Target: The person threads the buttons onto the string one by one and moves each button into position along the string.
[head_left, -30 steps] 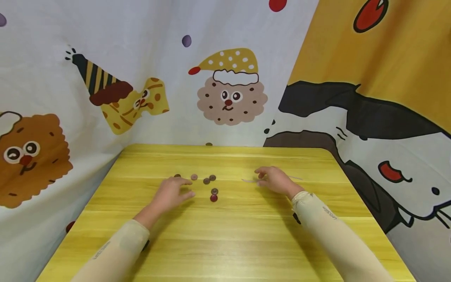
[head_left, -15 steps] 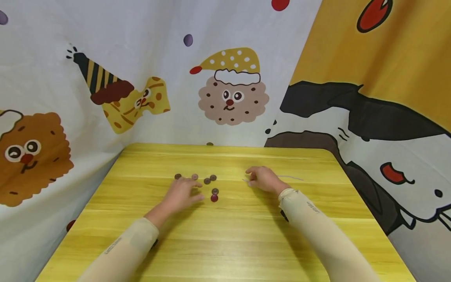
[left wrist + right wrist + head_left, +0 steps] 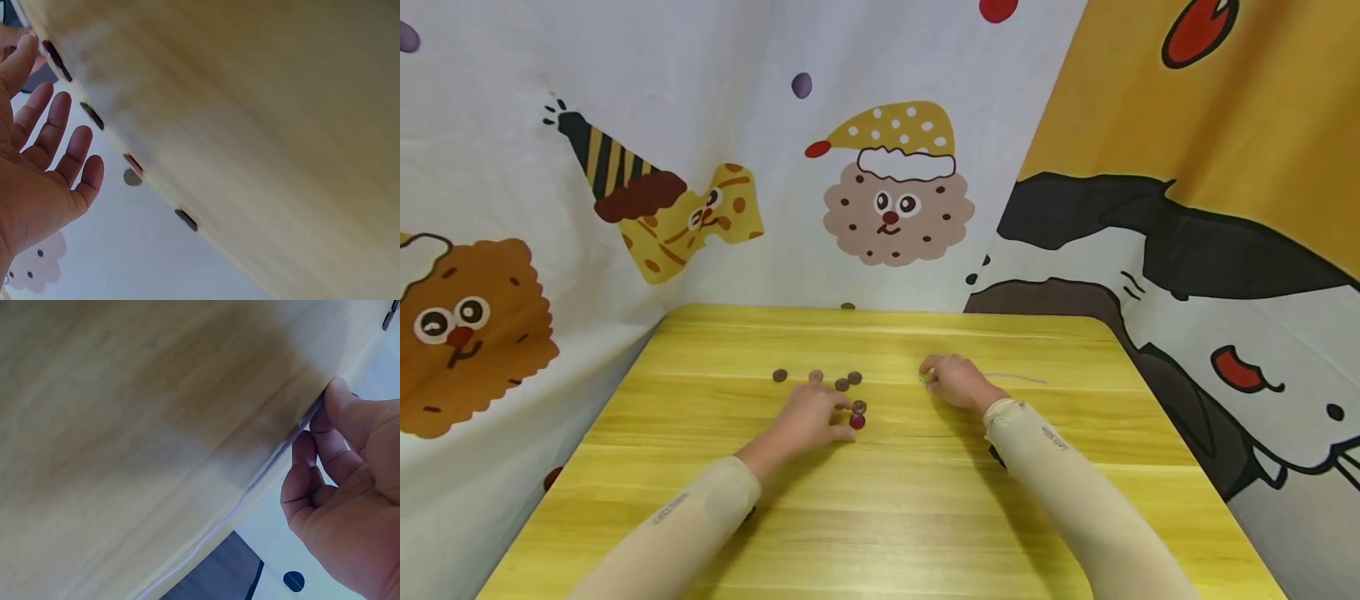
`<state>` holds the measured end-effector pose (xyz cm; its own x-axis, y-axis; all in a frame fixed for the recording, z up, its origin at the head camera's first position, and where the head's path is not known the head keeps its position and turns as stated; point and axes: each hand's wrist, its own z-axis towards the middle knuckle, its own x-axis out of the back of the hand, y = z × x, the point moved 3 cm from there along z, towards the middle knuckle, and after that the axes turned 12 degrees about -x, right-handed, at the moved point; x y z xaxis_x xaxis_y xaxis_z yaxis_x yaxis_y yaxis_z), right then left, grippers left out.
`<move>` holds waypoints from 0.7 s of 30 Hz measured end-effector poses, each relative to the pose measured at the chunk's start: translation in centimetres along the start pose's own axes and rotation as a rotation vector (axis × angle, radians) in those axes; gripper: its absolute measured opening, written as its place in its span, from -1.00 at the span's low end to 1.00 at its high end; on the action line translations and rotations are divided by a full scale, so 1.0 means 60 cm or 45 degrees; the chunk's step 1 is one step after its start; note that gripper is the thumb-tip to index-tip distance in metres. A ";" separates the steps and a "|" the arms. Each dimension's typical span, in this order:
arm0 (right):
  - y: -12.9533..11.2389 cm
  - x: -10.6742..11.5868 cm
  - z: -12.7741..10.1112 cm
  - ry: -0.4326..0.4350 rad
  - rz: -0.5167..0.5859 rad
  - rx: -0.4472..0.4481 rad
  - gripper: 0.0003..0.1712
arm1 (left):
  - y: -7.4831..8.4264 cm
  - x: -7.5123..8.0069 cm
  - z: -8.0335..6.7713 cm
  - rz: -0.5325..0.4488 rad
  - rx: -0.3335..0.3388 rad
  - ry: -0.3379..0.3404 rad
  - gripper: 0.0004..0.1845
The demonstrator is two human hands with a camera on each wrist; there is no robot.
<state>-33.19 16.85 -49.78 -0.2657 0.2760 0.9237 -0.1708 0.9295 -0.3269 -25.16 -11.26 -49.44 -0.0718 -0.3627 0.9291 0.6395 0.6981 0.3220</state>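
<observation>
We see a loose row of brown discs (image 3: 815, 377) lying on the yellow table (image 3: 880, 508), nearer its far edge than its near one and left of its middle. Our left hand (image 3: 811, 417) lies flat over the table with fingers straight and spread, its fingertips (image 3: 842, 408) beside a red disc (image 3: 857, 422) and a brown disc (image 3: 859, 407) just behind it. Further right, our right hand (image 3: 953, 382) has curled fingers pinching the end of a thin pale cord (image 3: 1015, 377), which trails along the table toward the right edge.
</observation>
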 end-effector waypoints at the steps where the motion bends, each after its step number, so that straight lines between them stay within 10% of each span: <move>1: -0.001 -0.001 0.000 0.004 -0.010 -0.003 -0.62 | 0.003 -0.001 0.003 0.006 -0.015 0.004 -0.53; 8: -0.001 -0.007 -0.008 0.016 -0.064 -0.010 -0.64 | 0.012 -0.014 0.012 -0.026 -0.035 0.017 -0.58; 21: 0.026 0.007 -0.017 0.010 0.258 -0.019 -0.73 | 0.012 -0.017 0.015 -0.116 0.051 0.052 -0.60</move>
<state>-32.58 18.65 -49.72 -0.2858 0.4593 0.8410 -0.1004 0.8585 -0.5030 -25.33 -9.81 -49.99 -0.0964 -0.4501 0.8877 0.6004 0.6851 0.4126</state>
